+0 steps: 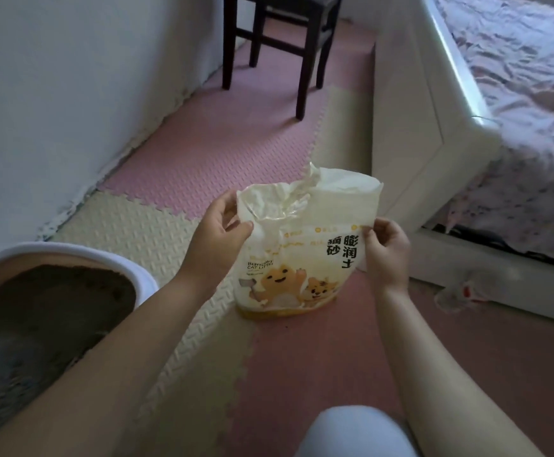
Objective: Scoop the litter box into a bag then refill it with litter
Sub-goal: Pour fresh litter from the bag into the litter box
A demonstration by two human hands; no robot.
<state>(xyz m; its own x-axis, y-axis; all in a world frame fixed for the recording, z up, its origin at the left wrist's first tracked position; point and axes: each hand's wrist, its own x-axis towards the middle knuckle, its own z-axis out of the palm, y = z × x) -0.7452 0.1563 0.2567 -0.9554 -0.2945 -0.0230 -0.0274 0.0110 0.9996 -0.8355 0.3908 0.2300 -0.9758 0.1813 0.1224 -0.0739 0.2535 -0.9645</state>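
- Standing upright on the foam floor mat (203,153), the litter bag (305,258) is in the middle of the view. It is cream, with cartoon cats and "BENTONITE CAT LITTER" on its front, and its top is open and crumpled.
- The left grip (218,232) is closed on the bag's upper left edge, pinching the plastic between thumb and fingers.
- The right grip (386,255) pinches the bag's right edge, lower than the left one, just beside the black characters.
- The litter box (120,262), white-rimmed, sits at the lower left, apart from the bag; dark grey litter (54,308) fills it, and the left forearm crosses in front of its near corner.
- A crumpled piece of thin pale plastic (463,288) with red marks lies on the mat right of the bag, near the bed frame; it is too blurred to tell more.
- The mat is made of interlocking pink and cream tiles.
- A dark wooden chair (279,44) stands at the far end near the wall.
- The bed (516,94), under a rumpled pinkish cover, runs along the right.
- A knee (354,433) in pale cloth shows at the bottom edge.
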